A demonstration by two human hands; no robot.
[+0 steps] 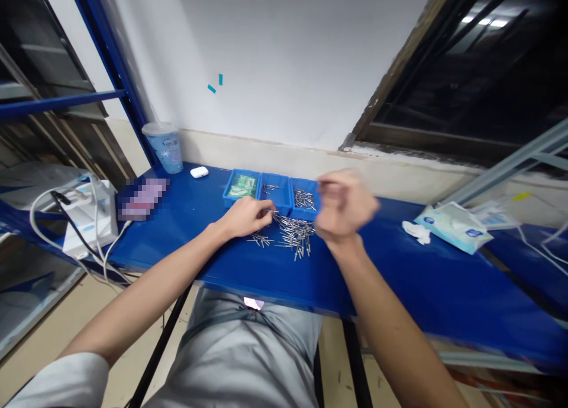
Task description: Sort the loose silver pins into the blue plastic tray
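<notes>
Many rivet-like metal pins lie loose on the blue tabletop in the head view, between both hands, long axes pointing various ways. The left hand, nearer, meets the pile's left edge, thumb and fingers closed, seemingly pinching one; the right hand is too blurred to tell its grip.

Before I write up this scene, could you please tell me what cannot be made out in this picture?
All in the head view:
Right hand: motion blur hides whether it holds anything.
Left hand: it covers most of whatever it may pinch.
Rightmost blue bin: the right hand covers its right end.
Metal pins: too small and overlapped to count.
Pink item: pixelation hides its details.
</notes>
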